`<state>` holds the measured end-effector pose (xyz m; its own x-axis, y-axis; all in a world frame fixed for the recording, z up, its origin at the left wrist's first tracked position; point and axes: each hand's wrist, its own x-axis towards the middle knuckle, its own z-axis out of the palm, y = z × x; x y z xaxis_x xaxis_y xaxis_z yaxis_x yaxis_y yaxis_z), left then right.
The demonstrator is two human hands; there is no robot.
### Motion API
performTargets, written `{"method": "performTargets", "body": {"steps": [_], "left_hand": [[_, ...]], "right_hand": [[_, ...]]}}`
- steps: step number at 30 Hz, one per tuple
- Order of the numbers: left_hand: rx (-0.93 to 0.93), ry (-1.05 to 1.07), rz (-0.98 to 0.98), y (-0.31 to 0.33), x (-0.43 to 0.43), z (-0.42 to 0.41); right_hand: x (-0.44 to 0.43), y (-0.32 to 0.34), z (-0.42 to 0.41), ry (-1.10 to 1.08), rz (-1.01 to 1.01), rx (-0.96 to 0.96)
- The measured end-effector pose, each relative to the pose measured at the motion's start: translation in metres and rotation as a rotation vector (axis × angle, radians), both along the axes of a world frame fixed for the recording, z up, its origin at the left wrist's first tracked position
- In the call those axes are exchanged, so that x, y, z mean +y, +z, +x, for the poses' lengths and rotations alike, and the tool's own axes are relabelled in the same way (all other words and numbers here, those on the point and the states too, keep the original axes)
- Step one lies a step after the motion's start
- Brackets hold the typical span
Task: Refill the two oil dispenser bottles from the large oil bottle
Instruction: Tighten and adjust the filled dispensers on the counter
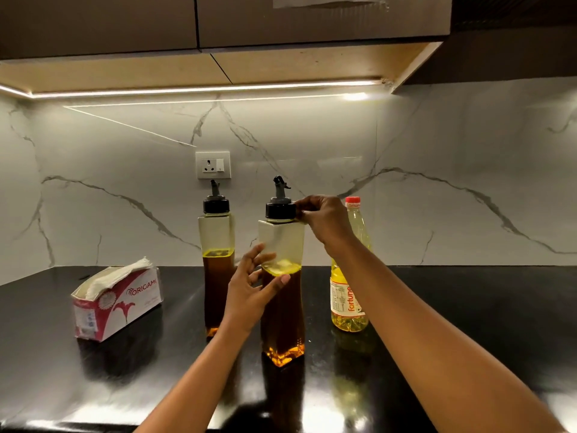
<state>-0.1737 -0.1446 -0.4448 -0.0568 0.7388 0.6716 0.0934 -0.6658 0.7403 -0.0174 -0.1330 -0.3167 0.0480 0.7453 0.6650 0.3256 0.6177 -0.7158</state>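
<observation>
Near dispenser bottle (282, 295): square clear plastic, dark oil to mid-height, standing on glossy black countertop (468, 307). Left hand (249, 287) wraps its waist, thumb in front, fingers loosely spread. Right hand (324, 221) pinches its round black cap (280, 210). Second dispenser bottle (216, 264) stands behind-left. Large oil bottle (349, 292), pale yellow, red cap, stands right. Tissue box (117, 303), cardboard, lies far left.

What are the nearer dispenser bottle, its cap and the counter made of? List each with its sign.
Nearer dispenser bottle: clear plastic or glass; oil shows through.
Cap: black, probably plastic, with grey spout.
Counter: glossy black, likely polished stone; it mirrors the bottles.
</observation>
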Motion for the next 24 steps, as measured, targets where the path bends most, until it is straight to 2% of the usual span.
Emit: {"method": "performTargets", "body": {"steps": [2, 9, 14, 20, 24], "left_hand": [[-0.035, -0.071, -0.033, 0.001, 0.002, -0.005], [-0.054, -0.157, -0.087, 0.002, 0.007, -0.016], [-0.022, -0.223, -0.129, 0.006, 0.005, -0.02], [-0.005, -0.262, -0.167, 0.005, 0.006, -0.024], [-0.006, -0.26, -0.19, 0.006, 0.007, -0.028]], "right_hand": [[-0.001, 0.001, 0.001, 0.069, -0.066, 0.045], [-0.006, -0.005, 0.005, 0.137, -0.005, 0.119], [-0.004, 0.003, -0.004, 0.132, -0.077, 0.102], [-0.007, -0.003, 0.006, 0.149, -0.033, 0.113], [-0.002, 0.006, 0.0, 0.177, -0.121, 0.084]]}}
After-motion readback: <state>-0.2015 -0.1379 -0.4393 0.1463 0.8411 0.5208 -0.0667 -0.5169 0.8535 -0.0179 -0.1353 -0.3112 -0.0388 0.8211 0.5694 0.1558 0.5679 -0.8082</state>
